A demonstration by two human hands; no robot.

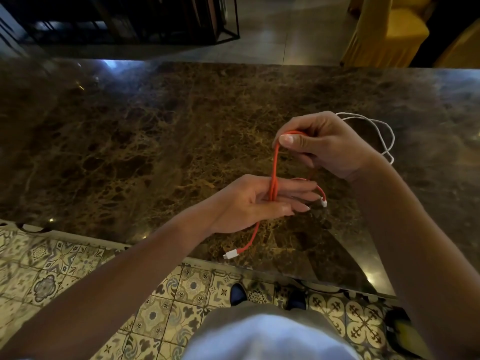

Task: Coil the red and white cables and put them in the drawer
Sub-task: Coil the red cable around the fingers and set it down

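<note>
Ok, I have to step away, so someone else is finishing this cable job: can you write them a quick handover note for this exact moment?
Right hand: pinches the top of the red cable loops.
Left hand: fingers straight, red cable wound around them; one white plug hangs near the counter edge, the other past the fingertips.
White cable: lying loose on the marble counter behind the right hand, untouched.
Done: red cable partly coiled.
Left: finish the red coil, coil the white, put both in the drawer, which is not in view.
</note>
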